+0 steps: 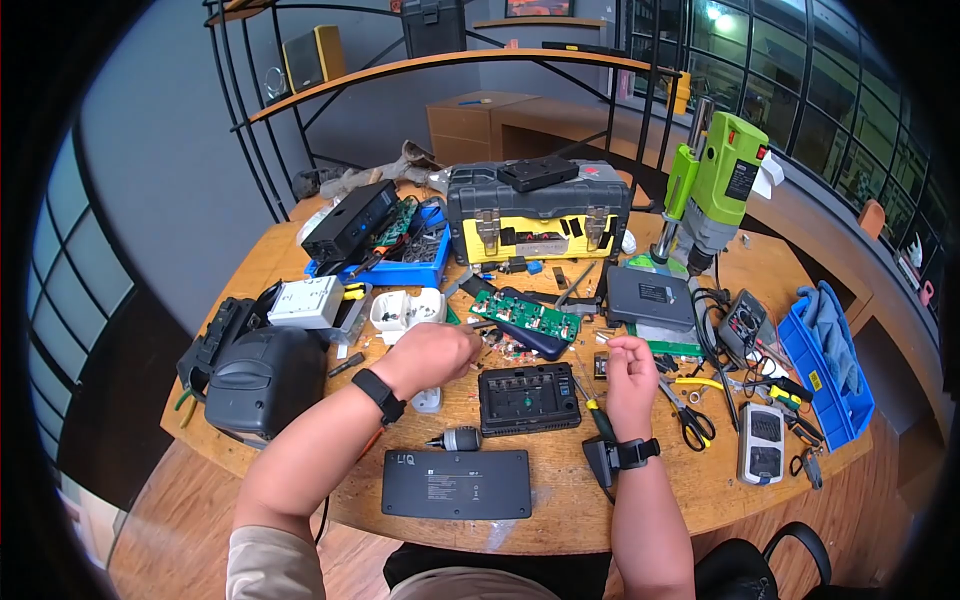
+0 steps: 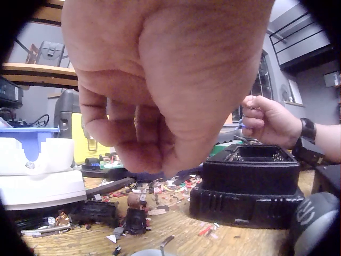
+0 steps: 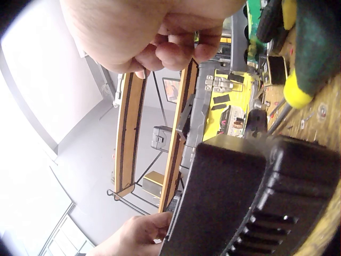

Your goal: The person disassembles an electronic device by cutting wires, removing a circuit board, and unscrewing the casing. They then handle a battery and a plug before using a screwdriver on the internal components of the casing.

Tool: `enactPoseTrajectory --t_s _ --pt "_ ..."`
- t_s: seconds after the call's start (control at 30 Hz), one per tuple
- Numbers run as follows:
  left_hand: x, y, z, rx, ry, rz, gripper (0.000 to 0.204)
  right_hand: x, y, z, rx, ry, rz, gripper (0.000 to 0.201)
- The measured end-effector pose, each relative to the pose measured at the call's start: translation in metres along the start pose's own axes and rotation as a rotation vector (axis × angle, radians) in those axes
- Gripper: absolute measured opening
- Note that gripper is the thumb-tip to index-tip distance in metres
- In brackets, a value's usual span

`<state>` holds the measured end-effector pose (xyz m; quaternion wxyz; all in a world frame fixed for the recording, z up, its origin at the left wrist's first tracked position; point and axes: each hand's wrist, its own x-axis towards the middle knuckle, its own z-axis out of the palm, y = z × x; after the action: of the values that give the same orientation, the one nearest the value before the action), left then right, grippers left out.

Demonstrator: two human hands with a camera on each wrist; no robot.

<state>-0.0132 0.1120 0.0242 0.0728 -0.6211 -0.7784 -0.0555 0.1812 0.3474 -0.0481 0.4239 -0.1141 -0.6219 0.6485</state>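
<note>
My left hand (image 1: 432, 358) hovers over the bench left of a black battery charger-like housing (image 1: 528, 398), its fingers curled in against the thumb. In the left wrist view, nothing shows between the fingertips of that left hand (image 2: 160, 101), though the palm hides part of them. To the right of the housing, my right hand (image 1: 632, 378) is raised with its fingers curled in towards the thumb; I cannot tell whether something small is in it. The black housing (image 2: 248, 181) lies with its recessed side up. In front of it lie a flat black cover (image 1: 456, 484) and a small screwdriver-like tool (image 1: 460, 439).
A green circuit board (image 1: 525, 314) lies behind the housing among small scraps. White plastic shells (image 1: 408, 312) stand to its left. On the right are a green-handled screwdriver (image 1: 598, 415), scissors (image 1: 693, 425) and a multimeter (image 1: 745, 322). A toolbox (image 1: 537, 205) and green drill press (image 1: 722, 185) stand behind.
</note>
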Motion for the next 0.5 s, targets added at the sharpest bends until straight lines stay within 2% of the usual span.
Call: enactPoseTrajectory --t_s 0.27,0.5 --pt "0.005 -0.002 0.001 0.02 -0.032 0.002 0.01 0.0 -0.002 0.001 -0.004 0.002 0.007 0.009" --pt "0.012 0.007 0.0 -0.033 0.066 0.046 0.015 -0.001 -0.004 0.003 -0.004 -0.003 0.009 0.01"
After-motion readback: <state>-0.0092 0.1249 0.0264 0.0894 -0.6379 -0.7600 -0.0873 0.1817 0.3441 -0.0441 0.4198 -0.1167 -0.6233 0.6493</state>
